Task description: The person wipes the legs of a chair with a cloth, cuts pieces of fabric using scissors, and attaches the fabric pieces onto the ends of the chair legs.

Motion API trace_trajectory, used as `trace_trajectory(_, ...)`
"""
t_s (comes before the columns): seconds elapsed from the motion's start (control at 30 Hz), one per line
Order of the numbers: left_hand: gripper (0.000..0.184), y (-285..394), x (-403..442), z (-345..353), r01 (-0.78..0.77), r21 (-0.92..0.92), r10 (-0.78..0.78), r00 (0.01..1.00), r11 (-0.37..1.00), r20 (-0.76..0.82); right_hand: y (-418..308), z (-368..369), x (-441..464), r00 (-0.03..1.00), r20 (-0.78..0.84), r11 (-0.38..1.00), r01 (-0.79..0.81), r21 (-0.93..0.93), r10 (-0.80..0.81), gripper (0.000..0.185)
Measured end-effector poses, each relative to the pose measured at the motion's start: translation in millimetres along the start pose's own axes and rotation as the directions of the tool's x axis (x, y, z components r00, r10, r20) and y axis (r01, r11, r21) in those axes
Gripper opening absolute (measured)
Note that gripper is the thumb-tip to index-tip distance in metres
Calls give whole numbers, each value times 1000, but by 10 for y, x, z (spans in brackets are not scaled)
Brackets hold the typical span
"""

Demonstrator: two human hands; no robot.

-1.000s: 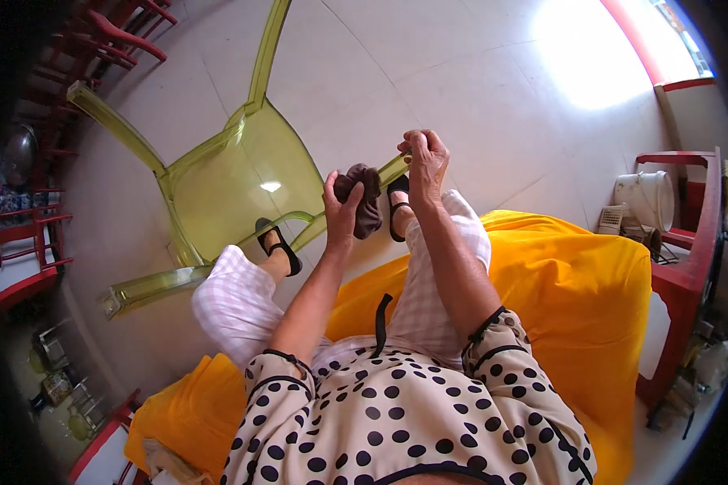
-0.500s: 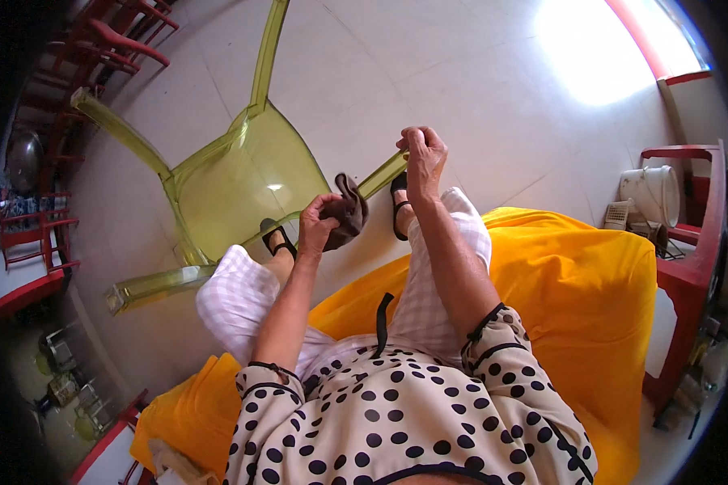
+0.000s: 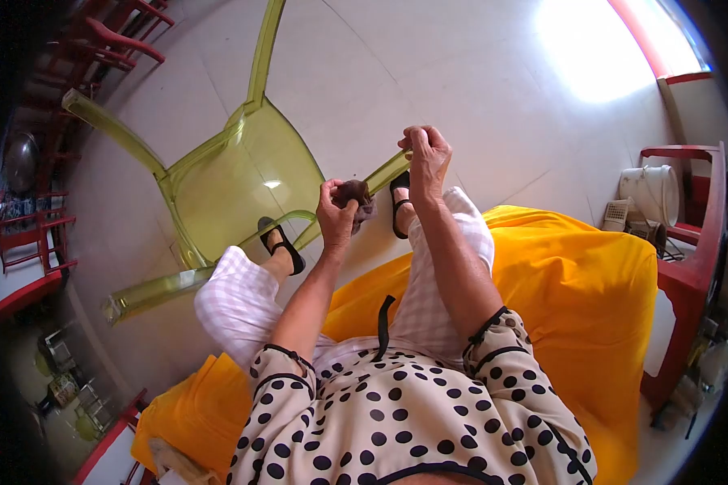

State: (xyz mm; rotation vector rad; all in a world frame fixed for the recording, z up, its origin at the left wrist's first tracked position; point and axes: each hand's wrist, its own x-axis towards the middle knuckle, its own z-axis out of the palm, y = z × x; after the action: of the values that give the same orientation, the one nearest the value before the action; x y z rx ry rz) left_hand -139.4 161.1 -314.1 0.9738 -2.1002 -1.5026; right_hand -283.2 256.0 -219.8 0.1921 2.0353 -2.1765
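A see-through green plastic chair [image 3: 243, 174] lies tipped over on the floor in front of my knees, its legs sticking out. My right hand [image 3: 430, 166] is closed at the tip of one green chair leg [image 3: 387, 171], which points toward me; the fingertips hide the very end. Pinched in my left hand [image 3: 336, 222] is a small dark brown piece of cloth [image 3: 353, 194], bunched up, held just left of that leg. Whether the cloth touches the leg, I cannot tell.
I sit on a seat with a yellow cover [image 3: 570, 315]. To the right stand a red wooden frame [image 3: 696, 291] and a white bucket [image 3: 651, 194]. Red chairs [image 3: 113, 44] line the far left. My feet in black shoes [image 3: 283, 246] rest beside the green chair.
My left hand has moved right and slightly up with the brown cloth, which is now more bunched. The right hand stays at the leg tip. The green chair has shifted slightly left.
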Motion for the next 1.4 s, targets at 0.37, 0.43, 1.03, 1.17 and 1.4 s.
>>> trace_trajectory(0.37,36,-204,23,-86,245,-151,-230,967,958,114,25,-7,25,1000,-2,1000,14,-15,-14,24)
trace_trajectory(0.43,36,-49,41,-282,353,-320,-288,929,879,233,35,-7,20,1000,-2,1000,14,-22,-14,24)
trace_trajectory(1.03,36,-12,-81,-572,679,-540,-448,734,498,510,82,13,47,999,-34,1000,24,4,-24,23)
trace_trajectory(1.17,31,142,-122,-533,699,-615,-419,713,366,562,37,8,30,999,-43,1000,22,-9,-23,23)
trace_trajectory(1.4,38,-269,-147,-352,754,-579,-443,654,312,613,44,20,25,999,-44,1000,24,6,-23,23)
